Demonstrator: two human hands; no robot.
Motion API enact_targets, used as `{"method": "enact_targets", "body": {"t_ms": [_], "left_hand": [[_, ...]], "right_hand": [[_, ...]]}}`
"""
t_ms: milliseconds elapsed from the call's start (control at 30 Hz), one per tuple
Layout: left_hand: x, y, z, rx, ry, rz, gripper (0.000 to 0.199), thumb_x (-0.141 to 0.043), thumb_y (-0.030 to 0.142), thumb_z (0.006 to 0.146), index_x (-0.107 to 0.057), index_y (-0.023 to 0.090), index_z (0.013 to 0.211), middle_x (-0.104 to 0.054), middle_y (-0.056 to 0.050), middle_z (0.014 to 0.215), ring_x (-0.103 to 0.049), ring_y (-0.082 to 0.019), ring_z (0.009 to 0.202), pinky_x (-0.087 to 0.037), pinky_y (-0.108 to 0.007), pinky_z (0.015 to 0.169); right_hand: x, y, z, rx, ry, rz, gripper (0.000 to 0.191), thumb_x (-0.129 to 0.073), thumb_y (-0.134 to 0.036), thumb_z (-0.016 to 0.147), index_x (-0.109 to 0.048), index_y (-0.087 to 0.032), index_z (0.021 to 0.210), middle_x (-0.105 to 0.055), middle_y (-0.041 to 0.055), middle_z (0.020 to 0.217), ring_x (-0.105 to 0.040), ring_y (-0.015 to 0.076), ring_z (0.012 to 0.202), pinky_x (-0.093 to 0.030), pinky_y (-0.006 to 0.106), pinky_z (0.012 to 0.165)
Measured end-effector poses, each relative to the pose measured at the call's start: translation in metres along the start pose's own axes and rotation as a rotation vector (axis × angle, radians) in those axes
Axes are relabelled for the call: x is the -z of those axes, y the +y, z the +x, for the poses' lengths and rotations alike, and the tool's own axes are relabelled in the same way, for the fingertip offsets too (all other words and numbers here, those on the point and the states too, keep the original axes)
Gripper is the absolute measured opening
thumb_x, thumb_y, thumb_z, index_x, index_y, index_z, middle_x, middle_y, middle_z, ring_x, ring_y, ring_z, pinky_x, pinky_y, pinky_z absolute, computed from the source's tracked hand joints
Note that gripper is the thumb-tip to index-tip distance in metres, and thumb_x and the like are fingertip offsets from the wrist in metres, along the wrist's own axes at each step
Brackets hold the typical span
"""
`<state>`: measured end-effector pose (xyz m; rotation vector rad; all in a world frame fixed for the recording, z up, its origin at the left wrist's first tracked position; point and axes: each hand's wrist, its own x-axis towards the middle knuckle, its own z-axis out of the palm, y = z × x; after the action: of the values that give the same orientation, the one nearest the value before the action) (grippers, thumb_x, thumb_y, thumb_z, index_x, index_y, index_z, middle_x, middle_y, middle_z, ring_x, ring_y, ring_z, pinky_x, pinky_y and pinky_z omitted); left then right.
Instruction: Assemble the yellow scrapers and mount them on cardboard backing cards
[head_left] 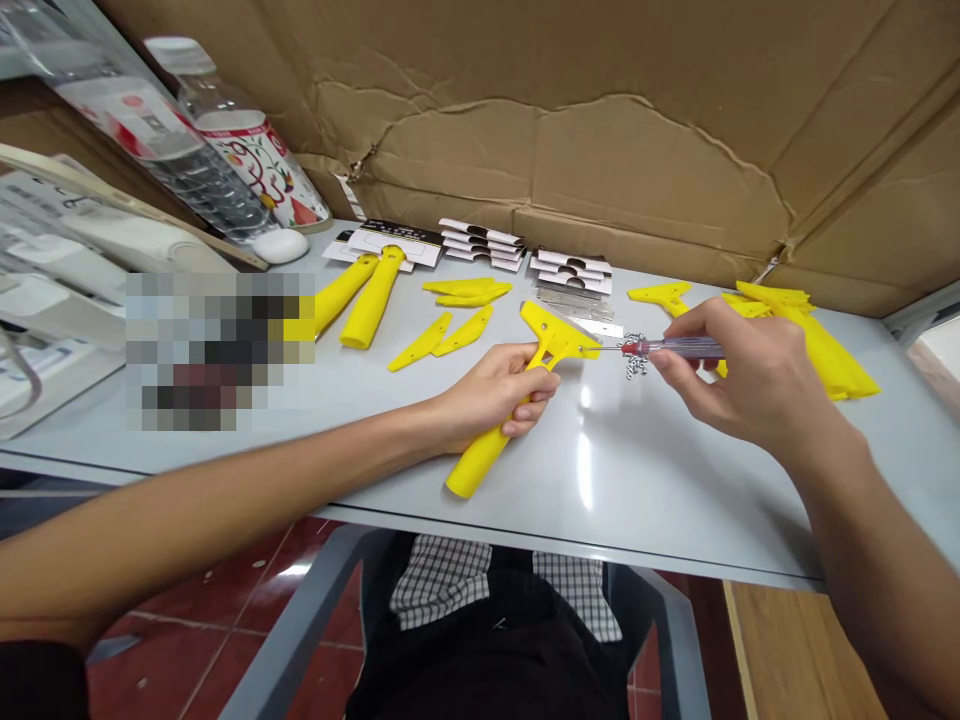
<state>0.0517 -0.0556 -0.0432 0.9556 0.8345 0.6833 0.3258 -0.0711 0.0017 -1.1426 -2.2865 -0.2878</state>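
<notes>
My left hand is wrapped round the handle of a yellow plastic scraper, its wide head pointing away from me. In my right hand is a screwdriver with a clear purplish handle, held level. Its shaft reaches left to the right end of the scraper head, where the tip meets a small screw. Behind the screwdriver lies a small heap of screws. Loose yellow wedge-shaped plates rest beyond my left hand. Thin metal blades lie behind the scraper head.
Yellow handles lie at back left, more yellow scraper parts at right. Folded cards line the back, before a cardboard wall. Bottles and a white mouse-like object stand left; a patch there is pixelated.
</notes>
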Motion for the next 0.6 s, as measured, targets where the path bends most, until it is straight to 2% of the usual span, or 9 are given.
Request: {"method": "enact_targets", "body": {"t_ms": [100,167,300,467,600], "left_hand": [[0.000,0.001,0.000,0.000,0.002,-0.001,0.028,-0.069,0.006,0.086,-0.047,0.022,0.078,-0.048,0.008,0.059,-0.036,-0.003,0.039,-0.028,-0.015,0.035],[0.000,0.001,0.001,0.001,0.003,-0.001,0.028,-0.069,0.006,0.086,-0.048,0.022,0.078,-0.047,0.008,0.059,-0.036,-0.003,0.039,-0.027,-0.015,0.034],[0.000,0.000,0.001,-0.004,0.009,0.001,0.026,-0.068,0.007,0.087,-0.049,0.022,0.079,-0.047,0.008,0.059,-0.036,-0.003,0.038,-0.027,-0.015,0.034],[0.000,0.000,0.001,-0.002,0.006,0.003,0.028,-0.070,0.007,0.086,-0.047,0.022,0.076,-0.047,0.008,0.059,-0.036,-0.003,0.039,-0.028,-0.015,0.034],[-0.001,0.001,0.000,0.002,0.010,-0.002,0.029,-0.070,0.006,0.086,-0.048,0.022,0.076,-0.048,0.007,0.059,-0.037,-0.003,0.039,-0.028,-0.015,0.034]], "right_hand": [[0.002,-0.005,0.000,-0.006,-0.040,0.073,0.011,-0.066,-0.028,0.098,-0.061,-0.025,0.107,-0.080,0.0042,0.087,-0.077,0.0242,0.068,-0.052,0.037,0.058],[0.001,-0.006,-0.001,-0.005,-0.059,0.084,0.008,-0.065,-0.026,0.099,-0.059,-0.026,0.105,-0.080,0.0036,0.088,-0.077,0.0226,0.068,-0.053,0.036,0.059],[-0.001,-0.003,-0.002,-0.007,-0.026,0.058,0.010,-0.067,-0.034,0.102,-0.064,-0.025,0.103,-0.080,0.0027,0.083,-0.074,0.0216,0.063,-0.050,0.035,0.057],[-0.002,0.004,-0.002,-0.033,-0.020,-0.055,0.026,-0.067,-0.050,0.104,-0.071,-0.026,0.097,-0.077,0.0028,0.072,-0.067,0.0219,0.055,-0.045,0.036,0.056],[-0.002,0.003,0.000,-0.012,0.003,-0.084,0.027,-0.065,-0.049,0.105,-0.067,-0.025,0.093,-0.072,0.0019,0.064,-0.064,0.0221,0.051,-0.041,0.037,0.053]]}}
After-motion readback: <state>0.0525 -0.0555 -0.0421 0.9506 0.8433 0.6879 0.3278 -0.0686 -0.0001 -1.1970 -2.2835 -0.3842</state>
